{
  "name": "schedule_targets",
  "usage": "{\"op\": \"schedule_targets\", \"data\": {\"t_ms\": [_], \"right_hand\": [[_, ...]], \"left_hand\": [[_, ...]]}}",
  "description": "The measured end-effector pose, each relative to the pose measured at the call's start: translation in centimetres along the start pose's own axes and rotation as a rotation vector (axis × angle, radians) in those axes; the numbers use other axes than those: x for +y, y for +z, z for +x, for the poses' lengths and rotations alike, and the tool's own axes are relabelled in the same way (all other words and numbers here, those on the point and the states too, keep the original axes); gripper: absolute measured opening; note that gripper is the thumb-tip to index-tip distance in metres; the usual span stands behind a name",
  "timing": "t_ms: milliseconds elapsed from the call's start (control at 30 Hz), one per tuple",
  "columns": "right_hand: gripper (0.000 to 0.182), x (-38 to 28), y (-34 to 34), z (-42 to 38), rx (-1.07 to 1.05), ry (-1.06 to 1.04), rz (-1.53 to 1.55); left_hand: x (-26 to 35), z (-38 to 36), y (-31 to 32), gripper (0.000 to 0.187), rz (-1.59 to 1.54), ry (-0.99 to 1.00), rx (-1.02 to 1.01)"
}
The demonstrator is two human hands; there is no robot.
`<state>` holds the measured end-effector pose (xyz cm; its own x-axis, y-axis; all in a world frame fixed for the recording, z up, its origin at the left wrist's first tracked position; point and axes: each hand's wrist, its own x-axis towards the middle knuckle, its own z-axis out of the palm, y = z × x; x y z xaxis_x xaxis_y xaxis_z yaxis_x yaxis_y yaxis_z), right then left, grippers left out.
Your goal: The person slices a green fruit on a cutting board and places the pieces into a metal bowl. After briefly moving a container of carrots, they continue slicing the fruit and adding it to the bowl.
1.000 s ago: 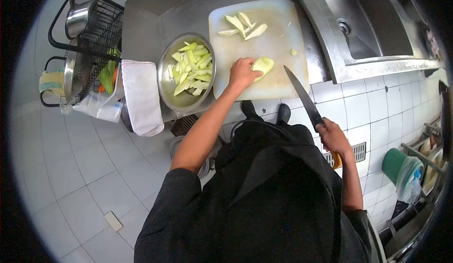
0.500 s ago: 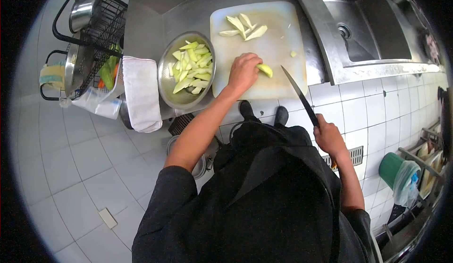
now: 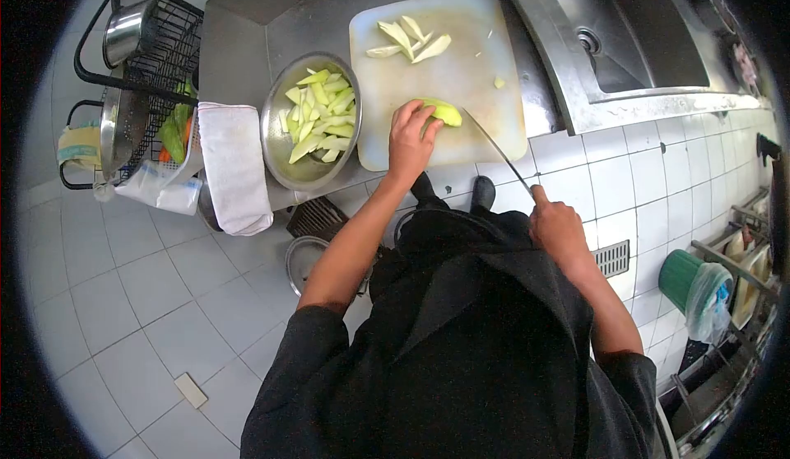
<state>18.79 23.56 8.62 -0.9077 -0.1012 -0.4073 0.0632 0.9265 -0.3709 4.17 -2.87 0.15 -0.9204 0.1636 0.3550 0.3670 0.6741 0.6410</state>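
Note:
On the white cutting board (image 3: 387, 142), my left hand (image 3: 411, 134) has its fingers closed on a pale green vegetable piece (image 3: 444, 112). My right hand (image 3: 558, 227) grips the handle of a knife (image 3: 500, 151), whose tip is close to the right end of that piece. Several pale slices (image 3: 398, 37) lie near the board's far edge, and a small green bit (image 3: 499, 83) rests at the right. Left of the board stands a metal bowl (image 3: 270, 130) holding many cut green pieces (image 3: 322, 113).
A white cloth (image 3: 236, 168) hangs over the counter edge beside the bowl. At the far left is a black wire rack (image 3: 169, 51) with a metal pot (image 3: 130, 35). A sink (image 3: 650, 47) is at the upper right, a green bin (image 3: 680, 279) at the lower right.
My right hand has moved left and the knife tip is now nearer the vegetable piece. My left hand's grip has shifted and more of the piece shows. The whole view has shifted slightly.

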Motion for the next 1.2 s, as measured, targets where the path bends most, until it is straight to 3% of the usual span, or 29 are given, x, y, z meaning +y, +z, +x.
{"op": "schedule_targets", "data": {"t_ms": [1000,1200], "right_hand": [[0.040,-3.4,-4.4,0.6,0.019,-0.053,-0.313],[0.039,-2.8,-4.1,1.1,-0.040,-0.053,-0.154]], "left_hand": [[0.3,-0.8,1.7,0.028,-0.138,-0.194,0.185],[-0.1,-0.2,1.9,0.027,-0.172,-0.203,0.183]]}}
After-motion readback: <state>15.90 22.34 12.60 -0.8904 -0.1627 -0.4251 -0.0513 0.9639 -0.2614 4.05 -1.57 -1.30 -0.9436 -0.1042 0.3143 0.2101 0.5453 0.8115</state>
